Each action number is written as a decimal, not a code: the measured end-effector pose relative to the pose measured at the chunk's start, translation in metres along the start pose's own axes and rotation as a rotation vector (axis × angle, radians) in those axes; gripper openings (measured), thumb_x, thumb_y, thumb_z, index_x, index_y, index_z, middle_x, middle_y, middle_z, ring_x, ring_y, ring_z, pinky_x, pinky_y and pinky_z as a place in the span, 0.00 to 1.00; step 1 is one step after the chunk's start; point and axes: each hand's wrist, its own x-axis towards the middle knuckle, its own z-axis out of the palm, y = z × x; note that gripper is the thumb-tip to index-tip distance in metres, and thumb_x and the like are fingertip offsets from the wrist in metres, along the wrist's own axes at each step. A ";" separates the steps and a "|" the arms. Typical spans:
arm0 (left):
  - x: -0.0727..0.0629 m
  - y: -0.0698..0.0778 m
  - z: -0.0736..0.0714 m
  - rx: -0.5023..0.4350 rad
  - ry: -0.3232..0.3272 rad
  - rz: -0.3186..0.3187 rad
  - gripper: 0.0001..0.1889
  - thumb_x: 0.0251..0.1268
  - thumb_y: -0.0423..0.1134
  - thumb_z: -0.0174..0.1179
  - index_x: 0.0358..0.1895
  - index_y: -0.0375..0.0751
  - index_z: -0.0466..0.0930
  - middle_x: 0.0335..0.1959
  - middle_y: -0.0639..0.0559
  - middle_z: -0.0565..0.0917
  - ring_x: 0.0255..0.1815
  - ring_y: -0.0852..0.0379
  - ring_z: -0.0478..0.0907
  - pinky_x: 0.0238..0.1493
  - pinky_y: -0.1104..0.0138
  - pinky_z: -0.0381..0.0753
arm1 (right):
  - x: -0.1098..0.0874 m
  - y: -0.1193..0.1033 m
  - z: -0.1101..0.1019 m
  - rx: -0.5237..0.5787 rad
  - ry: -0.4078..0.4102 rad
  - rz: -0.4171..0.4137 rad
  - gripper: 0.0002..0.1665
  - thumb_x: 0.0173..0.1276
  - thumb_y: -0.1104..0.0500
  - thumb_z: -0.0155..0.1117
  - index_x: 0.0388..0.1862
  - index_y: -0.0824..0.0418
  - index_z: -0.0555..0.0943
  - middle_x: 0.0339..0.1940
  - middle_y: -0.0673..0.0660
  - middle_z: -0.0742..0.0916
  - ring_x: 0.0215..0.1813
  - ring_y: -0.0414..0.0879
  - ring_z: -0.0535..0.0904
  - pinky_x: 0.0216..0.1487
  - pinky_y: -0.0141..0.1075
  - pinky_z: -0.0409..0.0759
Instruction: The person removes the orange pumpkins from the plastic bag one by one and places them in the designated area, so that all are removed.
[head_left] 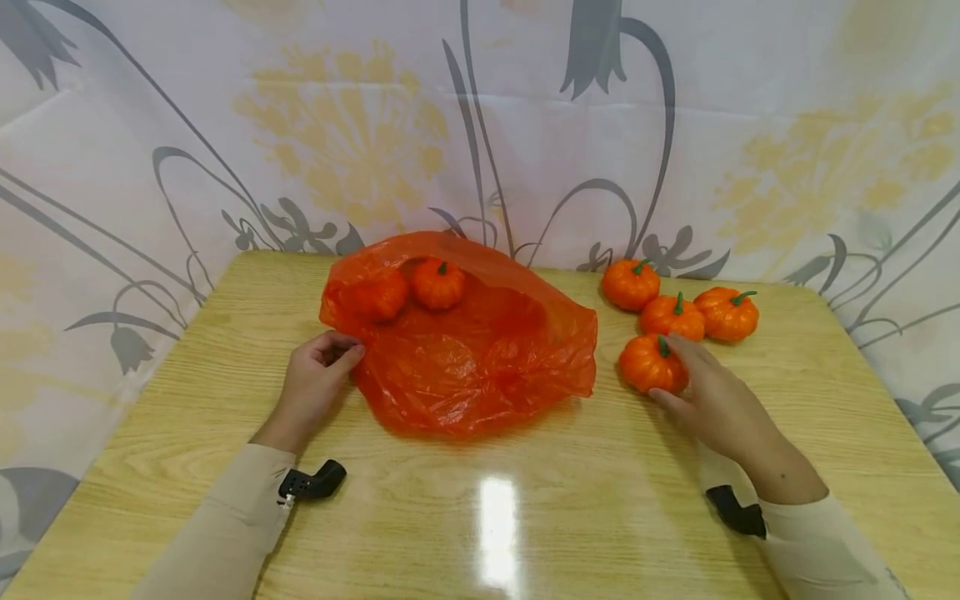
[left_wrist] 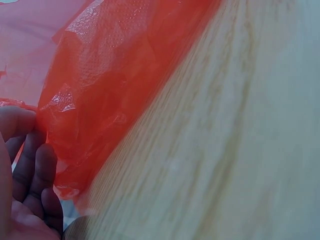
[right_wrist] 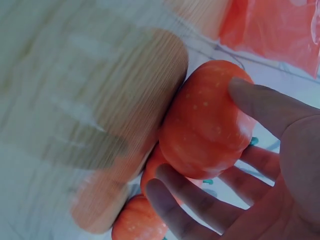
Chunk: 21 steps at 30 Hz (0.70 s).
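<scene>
A glossy, wood-patterned bench [head_left: 420,517] stands against a pale backdrop [head_left: 525,158] printed with grey flowers and yellow blossoms. Left of the middle, towards the bench's back edge, lies a crumpled, see-through orange-red plastic bag [head_left: 450,371]. Two small orange pumpkins [head_left: 438,284] sit in its far left part, one showing a green stem. The left hand [head_left: 318,375] pinches the bag's left edge, thumb and forefinger together on the film, the other fingers curled in. Towards the bench's right edge, the right hand [head_left: 723,404] has its fingers curved around the nearest pumpkin [head_left: 643,367], thumb against its near side; how firmly they press cannot be told. That pumpkin appears to touch the bench. Just beyond, towards the back right corner, three more pumpkins [head_left: 672,320] sit close together, green stems showing. Beige sleeves [head_left: 213,529] each carry a black device [head_left: 318,481]; pale specks on the left one are too small to read.
</scene>
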 end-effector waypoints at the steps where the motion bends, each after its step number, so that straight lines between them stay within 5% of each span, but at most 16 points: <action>1: 0.000 0.000 0.000 -0.001 -0.001 0.000 0.12 0.68 0.32 0.62 0.45 0.23 0.79 0.28 0.68 0.80 0.32 0.67 0.74 0.35 0.76 0.74 | 0.001 0.001 0.000 0.003 0.001 0.003 0.47 0.65 0.58 0.71 0.74 0.74 0.59 0.72 0.77 0.68 0.71 0.75 0.64 0.65 0.69 0.64; 21: 0.001 -0.003 -0.001 -0.005 -0.005 0.022 0.09 0.69 0.32 0.61 0.42 0.26 0.79 0.29 0.68 0.81 0.32 0.67 0.74 0.35 0.77 0.75 | 0.001 0.005 0.004 0.015 0.039 -0.022 0.46 0.65 0.60 0.70 0.75 0.73 0.58 0.72 0.78 0.63 0.67 0.79 0.64 0.62 0.71 0.65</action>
